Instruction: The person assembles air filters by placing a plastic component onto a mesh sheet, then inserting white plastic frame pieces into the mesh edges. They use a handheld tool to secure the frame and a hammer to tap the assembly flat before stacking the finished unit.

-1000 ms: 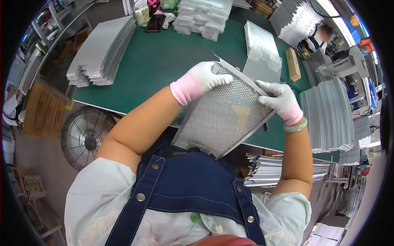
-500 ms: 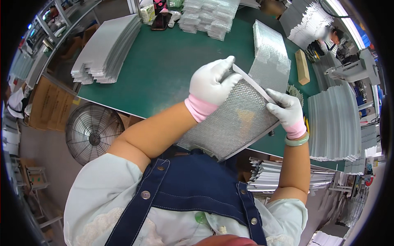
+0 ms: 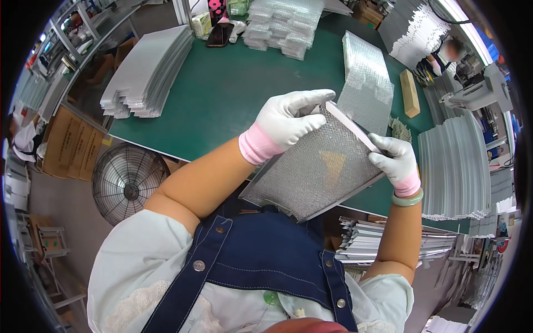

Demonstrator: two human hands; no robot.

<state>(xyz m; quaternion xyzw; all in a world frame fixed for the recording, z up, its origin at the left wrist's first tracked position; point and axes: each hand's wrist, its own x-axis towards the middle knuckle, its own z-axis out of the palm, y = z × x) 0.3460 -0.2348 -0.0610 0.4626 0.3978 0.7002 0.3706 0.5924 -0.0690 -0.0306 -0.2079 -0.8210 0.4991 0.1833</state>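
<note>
A flat rectangular metal mesh panel (image 3: 319, 169) with a thin frame is held tilted in front of my chest, above the near edge of the green table (image 3: 222, 94). My left hand (image 3: 288, 119), in a white glove with a pink cuff, grips the panel's upper left corner with the fingers on the top frame strip. My right hand (image 3: 395, 161), gloved the same way, holds the right end of that strip. A green bracelet sits on my right wrist.
A stack of mesh sheets (image 3: 147, 72) lies at the table's left. Another mesh stack (image 3: 363, 80) and bagged packs (image 3: 283, 25) lie further back. A wooden block (image 3: 410, 93) sits at right, beside stacked metal frames (image 3: 452, 166). A floor fan (image 3: 126, 182) stands below left.
The panel has come up closer to my head and tilted. My left hand slid from the panel's left edge onto its upper corner; my right hand stays on the right end.
</note>
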